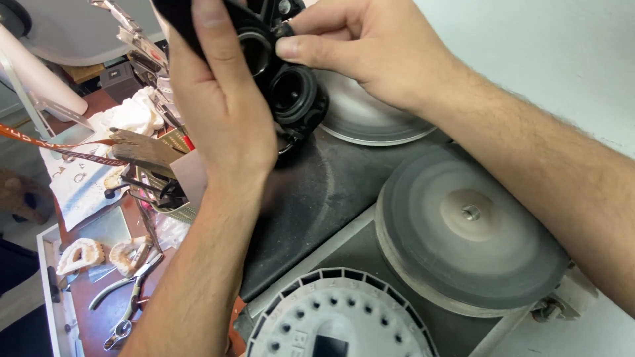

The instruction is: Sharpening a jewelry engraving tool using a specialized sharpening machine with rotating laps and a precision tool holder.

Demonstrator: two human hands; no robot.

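Both hands meet high over the bench on a black device with round openings (291, 86). The left hand (221, 112) wraps its near side, fingers closed around it. The right hand (370, 49) pinches its top edge from the right, thumb pressing. It seems to hang lengthwise downward above the dark machine top (317, 198).

At the bottom edge of your view, below your forearms, a small dark rectangular screen or label panel (329, 346) sits in the middle of the round white plastic disc with radial slots and holes (278, 311); beside it, pale raised lettering is moulded into the white face. It is cut off by the frame. You have no packages or signs in view, and whether the panel is lit cannot be told
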